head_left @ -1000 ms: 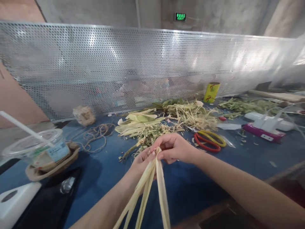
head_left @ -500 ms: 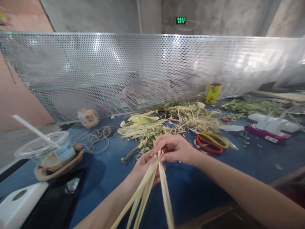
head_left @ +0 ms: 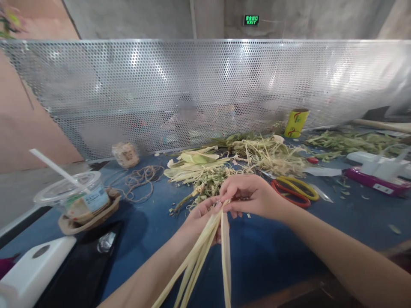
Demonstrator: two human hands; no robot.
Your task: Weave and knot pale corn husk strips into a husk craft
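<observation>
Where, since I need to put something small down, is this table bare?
The blue tabletop is bare, barring leaf scraps, between the right forearm and the purple oblong box, also between the tangled beige twine and the left forearm. Crowded: in front of the perforated metal screen, where pale dry husks lie heaped.

Craft workshop: hand-held husk strips (head_left: 226, 261) over a blue desk (head_left: 269, 252) strewn with dried husks (head_left: 199, 159), plant scraps (head_left: 362, 141), twine (head_left: 141, 179), scissors (head_left: 298, 192). Perforated metal divider (head_left: 154, 85) behind it, raw concrete wall (head_left: 128, 19), green EXIT sign (head_left: 251, 20). Looks like a person (head_left: 186, 111) beyond the divider, too blurred to be sure.
</observation>
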